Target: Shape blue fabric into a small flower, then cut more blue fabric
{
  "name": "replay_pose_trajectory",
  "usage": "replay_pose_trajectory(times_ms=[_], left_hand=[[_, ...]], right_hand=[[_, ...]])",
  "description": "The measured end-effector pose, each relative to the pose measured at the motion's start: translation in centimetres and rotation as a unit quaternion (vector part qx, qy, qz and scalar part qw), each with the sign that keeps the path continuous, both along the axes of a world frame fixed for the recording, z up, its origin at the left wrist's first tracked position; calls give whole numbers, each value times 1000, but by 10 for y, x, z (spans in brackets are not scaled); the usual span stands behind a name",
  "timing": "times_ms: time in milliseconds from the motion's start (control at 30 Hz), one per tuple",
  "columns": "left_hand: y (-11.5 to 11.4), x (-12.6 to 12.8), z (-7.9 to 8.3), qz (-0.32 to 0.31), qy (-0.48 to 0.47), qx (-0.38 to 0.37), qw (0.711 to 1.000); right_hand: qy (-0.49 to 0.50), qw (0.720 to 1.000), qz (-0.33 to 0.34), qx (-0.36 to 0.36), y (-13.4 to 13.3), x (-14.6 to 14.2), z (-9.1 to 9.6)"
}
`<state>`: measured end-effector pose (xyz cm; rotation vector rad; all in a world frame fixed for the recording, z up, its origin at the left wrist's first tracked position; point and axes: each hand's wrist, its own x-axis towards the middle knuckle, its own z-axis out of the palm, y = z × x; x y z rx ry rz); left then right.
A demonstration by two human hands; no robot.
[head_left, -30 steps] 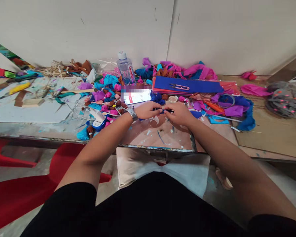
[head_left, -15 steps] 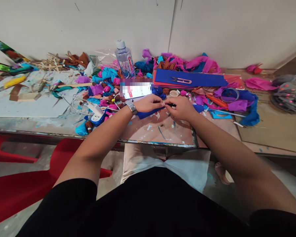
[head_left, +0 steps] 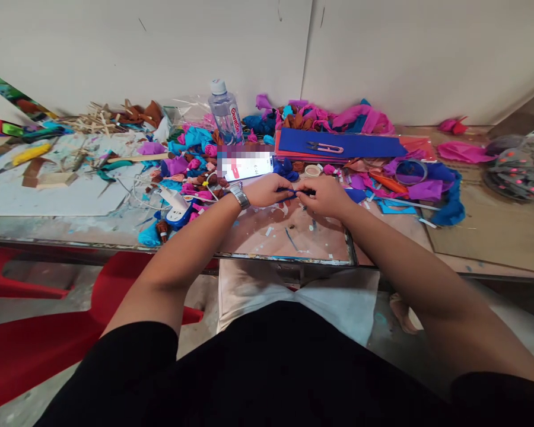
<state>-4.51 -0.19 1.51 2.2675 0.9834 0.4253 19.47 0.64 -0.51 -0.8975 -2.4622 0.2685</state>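
My left hand (head_left: pixel 267 191), with a metal watch (head_left: pixel 239 196) on the wrist, and my right hand (head_left: pixel 324 196) meet over the pink work surface (head_left: pixel 289 234). Both pinch a small strip of dark blue paper (head_left: pixel 293 192) stretched between their fingertips. The fingers of both hands are closed round it, and most of the strip is hidden under them. A lit phone (head_left: pixel 245 166) lies just beyond my left hand.
Crumpled pink, blue, purple and brown paper pieces (head_left: pixel 196 172) cover the table's middle. A water bottle (head_left: pixel 225 118) stands at the back. Blue sheets with a thread snipper (head_left: pixel 324 146) lie behind. A tape roll (head_left: pixel 410 172) is at right, red chairs (head_left: pixel 40 332) below left.
The loose blue strip that hung left under my left hand half a second ago is now drawn in between the fingertips. Both hands stay together in about the same place.
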Motion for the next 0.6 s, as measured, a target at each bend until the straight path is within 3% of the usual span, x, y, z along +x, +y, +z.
replay_pose_trajectory(times_ms=[300, 467, 600], left_hand=[[4, -3, 2, -19, 9, 2, 1000], [3, -3, 2, -30, -29, -120, 992], [-1, 1, 1, -8, -61, -164, 985]], right_hand=[[11, 1000, 0, 4, 1, -1, -3], [18, 999, 19, 23, 2, -1, -5], [4, 999, 36, 32, 2, -1, -5]])
